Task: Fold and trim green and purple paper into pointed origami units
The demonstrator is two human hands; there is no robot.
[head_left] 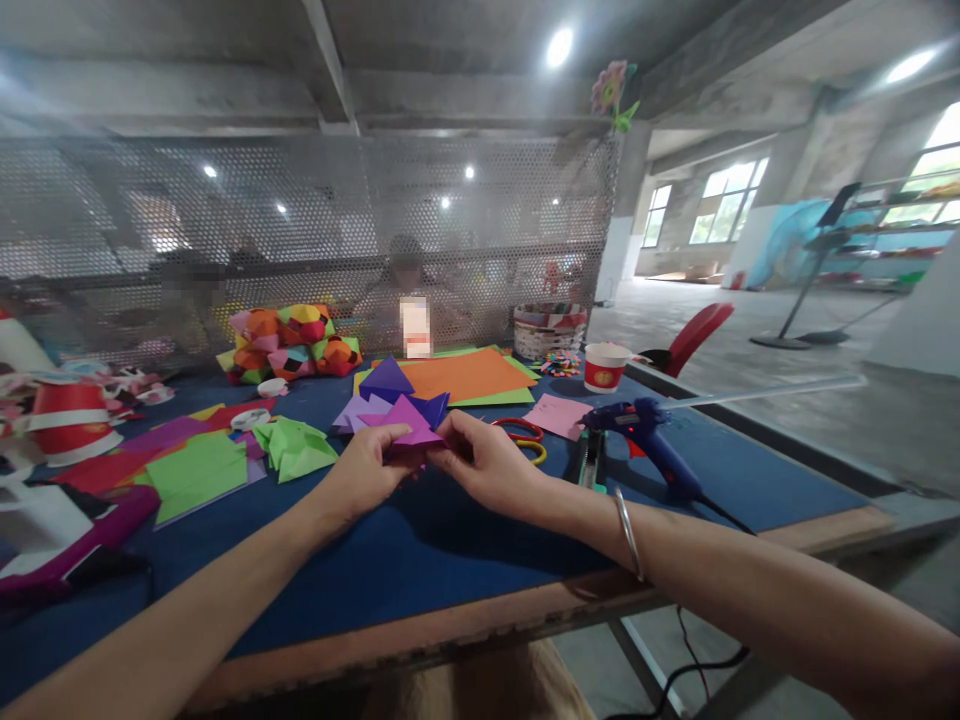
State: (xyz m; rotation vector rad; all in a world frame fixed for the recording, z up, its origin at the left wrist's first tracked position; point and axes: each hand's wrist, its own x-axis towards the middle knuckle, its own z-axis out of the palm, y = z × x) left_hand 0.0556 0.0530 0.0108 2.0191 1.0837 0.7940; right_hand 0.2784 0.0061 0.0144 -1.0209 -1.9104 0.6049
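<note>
Between my two hands is a folded piece of purple paper (409, 420), held a little above the blue table. My left hand (367, 465) pinches its left side, thumb on top. The fingertips of my right hand (484, 460) close on its right corner; a silver bangle circles that wrist. Just behind the held paper lie folded dark blue paper (388, 377) and folded lilac paper (356, 412). Left of my left hand sits a folded light green paper piece (296, 448). Scissors (534, 440) with red and yellow handles lie beyond my right hand, partly hidden.
A blue glue gun (652, 440) rests right of my hands, near pink paper (559, 415) and a paper cup (606, 367). Orange sheets (472, 375) lie behind. Colored paper squares (199, 465) spread at left. Folded paper balls (296, 343) and a woven basket (550, 330) stand before a mesh screen.
</note>
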